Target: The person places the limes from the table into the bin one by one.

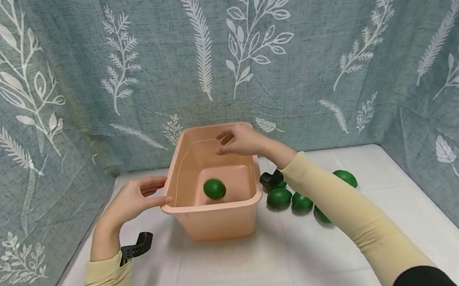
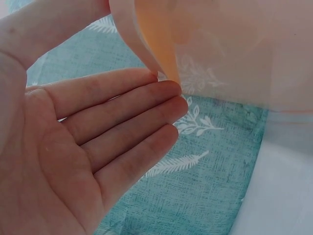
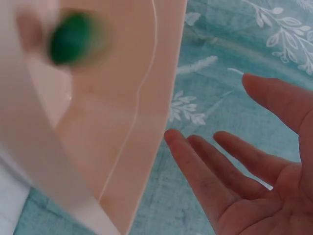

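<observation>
A peach plastic bin (image 1: 217, 223) stands on the white table, with one green roundish fruit (image 1: 215, 188) inside. The same fruit (image 3: 73, 39) looks blurred in the right wrist view. My left hand (image 1: 132, 201) is at the bin's left rim, its thumb on the front corner. In the left wrist view, that hand's fingers (image 2: 117, 110) are straight, with tips touching the bin's rim (image 2: 142, 44). My right hand (image 1: 242, 140) hovers over the bin's back right part, fingers loosely bent and holding nothing. Its fingers (image 3: 215, 181) are spread apart in the right wrist view.
Several more green fruits (image 1: 279, 198) lie on the table (image 1: 227, 275) right of the bin, some partly hidden by my right forearm. One (image 1: 346, 178) lies beyond that forearm. A teal curtain (image 1: 168, 51) with white leaf prints hangs behind and at both sides.
</observation>
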